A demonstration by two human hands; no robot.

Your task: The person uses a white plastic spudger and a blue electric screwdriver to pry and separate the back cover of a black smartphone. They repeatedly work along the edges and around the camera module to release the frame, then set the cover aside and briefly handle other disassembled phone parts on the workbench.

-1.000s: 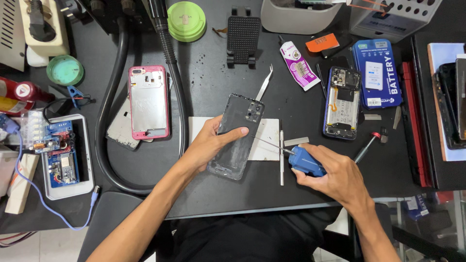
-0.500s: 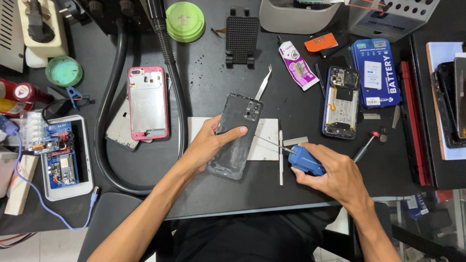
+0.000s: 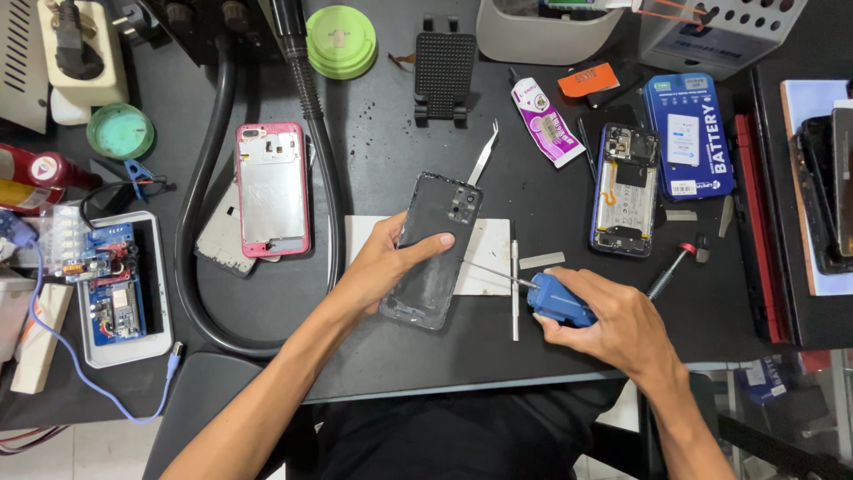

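Observation:
My left hand (image 3: 384, 267) grips a black phone back cover (image 3: 435, 244) by its left edge, thumb across its middle, and holds it over a white sheet (image 3: 489, 258) on the black table. My right hand (image 3: 613, 324) is closed around a blue-handled tool (image 3: 558, 300) whose thin metal tip points left and touches the cover's right edge. A slim metal rod (image 3: 514, 284) lies just beside the tool. Silver tweezers (image 3: 484, 153) rest above the cover.
A pink-framed phone (image 3: 272, 188) lies to the left beside thick black hoses (image 3: 204, 231). An opened phone (image 3: 625, 188), a blue battery pack (image 3: 689, 133), a glue tube (image 3: 547, 121) and a red-tipped screwdriver (image 3: 672, 267) sit to the right. A circuit board tray (image 3: 115, 289) is far left.

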